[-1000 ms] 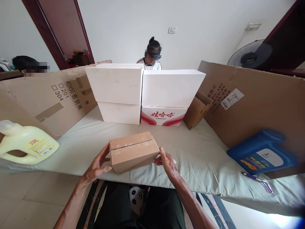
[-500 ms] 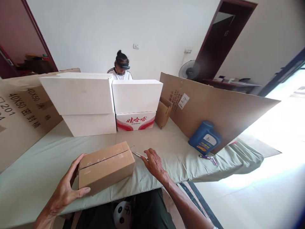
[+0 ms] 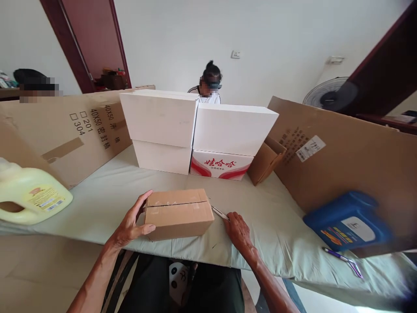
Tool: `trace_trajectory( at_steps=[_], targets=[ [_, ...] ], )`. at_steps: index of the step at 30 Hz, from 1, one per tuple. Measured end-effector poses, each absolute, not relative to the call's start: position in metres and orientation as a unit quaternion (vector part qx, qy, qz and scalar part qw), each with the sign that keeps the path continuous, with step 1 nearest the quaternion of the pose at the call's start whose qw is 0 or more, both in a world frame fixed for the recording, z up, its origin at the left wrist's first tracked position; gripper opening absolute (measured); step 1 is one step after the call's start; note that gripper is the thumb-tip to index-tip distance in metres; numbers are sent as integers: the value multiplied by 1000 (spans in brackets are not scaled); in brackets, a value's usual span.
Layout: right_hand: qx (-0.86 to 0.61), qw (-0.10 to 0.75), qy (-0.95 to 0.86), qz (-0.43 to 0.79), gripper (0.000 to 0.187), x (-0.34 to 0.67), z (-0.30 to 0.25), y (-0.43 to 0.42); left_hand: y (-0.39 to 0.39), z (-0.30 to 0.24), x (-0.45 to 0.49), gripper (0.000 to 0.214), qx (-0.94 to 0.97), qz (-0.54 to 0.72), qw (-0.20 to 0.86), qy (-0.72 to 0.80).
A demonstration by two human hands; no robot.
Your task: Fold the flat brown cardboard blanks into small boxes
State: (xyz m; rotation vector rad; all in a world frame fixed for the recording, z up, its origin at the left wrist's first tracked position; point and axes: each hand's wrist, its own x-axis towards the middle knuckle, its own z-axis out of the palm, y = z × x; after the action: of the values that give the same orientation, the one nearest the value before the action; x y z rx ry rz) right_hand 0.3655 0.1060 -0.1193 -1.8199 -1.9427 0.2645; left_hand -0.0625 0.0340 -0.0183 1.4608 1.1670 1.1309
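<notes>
Cardboard box (image 3: 179,218): alignment relative to the hands

Position: The box sits on the cloth-covered bench (image 3: 270,237), directly to the right of the left hand (image 3: 132,226) and to the left of the right hand (image 3: 239,230). Its long axis runs from one hand toward the other. A dark seam (image 3: 177,204) along the top follows that axis, its right end facing the right hand.

Left hand: The nearer of the two. It spans the left end of the box in a wide grip, thumb over the front face, fingers at the rear corner.

Right hand: Narrow, fingers closed around a slim cutter-like tool (image 3: 220,213). The hand is apart from the box; the tool bridges the gap, pointing left and away from the wearer.

Controlling relation (judged): The tool tip lies just beside the right end of the seam, with the shaft angled to the seam, not in line with it. Contact between tip and cardboard cannot be confirmed.

Surroundings: White cartons (image 3: 159,121) stand beyond both hands. A blue jug (image 3: 348,221) lies well to the right of the right hand.
</notes>
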Motion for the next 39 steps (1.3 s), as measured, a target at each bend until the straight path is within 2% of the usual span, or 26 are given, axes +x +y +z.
trace_trajectory(
  at_steps=[4, 10, 14, 19, 25, 39],
  targets=[
    [-663, 273, -686, 127, 19, 373, -107, 109, 36, -21, -64, 113, 598, 460, 463, 466],
    [-610, 327, -696, 192, 50, 364, -44, 112, 38, -21, -62, 109, 606, 465, 462, 451],
    [-482, 324, -773, 258, 48, 333, 23, 100, 37, -21, -62, 111, 598, 471, 461, 457],
    [-358, 257, -859, 260, 43, 286, 77, 88, 33, -18, -61, 110, 598, 470, 459, 459],
    [-317, 199, -894, 245, 39, 254, 89, 88, 24, -14, -56, 113, 603, 466, 447, 468],
    [-281, 143, -938, 145, 39, 231, 101, 92, 21, -14, -54, 109, 616, 478, 434, 452]
  ],
)
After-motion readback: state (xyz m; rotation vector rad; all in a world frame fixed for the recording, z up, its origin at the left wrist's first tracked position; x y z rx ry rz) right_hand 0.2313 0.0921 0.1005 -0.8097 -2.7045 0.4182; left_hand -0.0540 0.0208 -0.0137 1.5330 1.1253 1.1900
